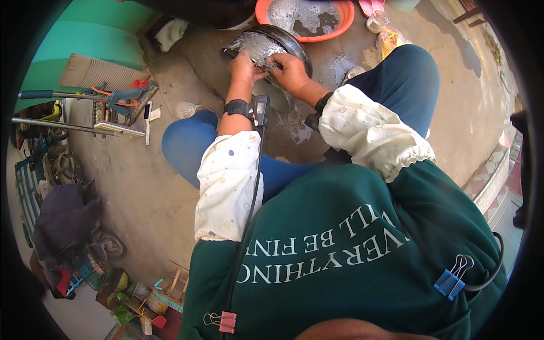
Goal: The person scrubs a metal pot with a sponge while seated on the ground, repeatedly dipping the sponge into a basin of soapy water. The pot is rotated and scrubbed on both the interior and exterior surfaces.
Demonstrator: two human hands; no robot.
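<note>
A round metal pan or lid (258,46) with a dark rim, its shiny surface wet, is tilted up near the floor in front of me. My left hand (246,68) rests at its near edge, fingers bent. Close beside it, my right hand (289,71) has thumb and fingers pinched together at the same edge, on a small silvery, mesh-like piece. Whether the left fingers also hold that piece cannot be told. Beyond the pan stands an orange basin (347,26) of foamy water. Both forearms wear white patterned sleeve covers and black wrist straps.
A large dark vessel (199,10) stands at the top. A clear plastic cup (377,21) and a yellow plastic packet (390,41) lie right of the basin. A ridged washboard (95,72), long-handled tools and a brush (148,121) are at the left. The concrete floor is partly wet.
</note>
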